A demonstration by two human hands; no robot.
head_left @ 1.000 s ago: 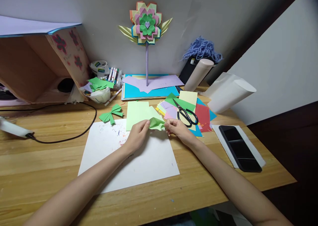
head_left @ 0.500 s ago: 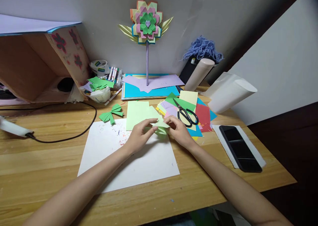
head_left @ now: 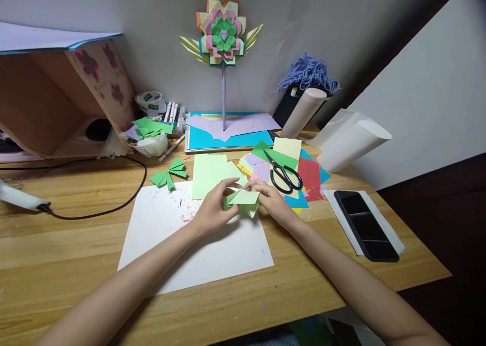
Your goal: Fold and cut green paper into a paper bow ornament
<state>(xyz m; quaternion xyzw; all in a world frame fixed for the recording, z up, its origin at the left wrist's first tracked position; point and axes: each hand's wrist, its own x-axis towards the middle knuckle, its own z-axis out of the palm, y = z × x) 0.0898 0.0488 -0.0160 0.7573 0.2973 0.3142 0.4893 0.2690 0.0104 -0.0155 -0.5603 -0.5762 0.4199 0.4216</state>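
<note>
Between my two hands is a folded piece of light green paper, held just above a white sheet. My left hand grips its left side, thumb in front and fingers behind. At its right edge, my right hand pinches it with the fingertips; part of that grip is hidden. Behind my hands lies a flat light green sheet. A green paper bow rests left of it. To the right, black-handled scissors lie on a pile of coloured paper.
A layered paper flower stands at the back on a stack of coloured sheets. On the right are a phone and a white paper roll. A cardboard box and a tub of green scraps stand left.
The light green paper has been turned in my hands, so a flat flap now faces me. My right fingers have shifted along its edge. The view has moved slightly.
</note>
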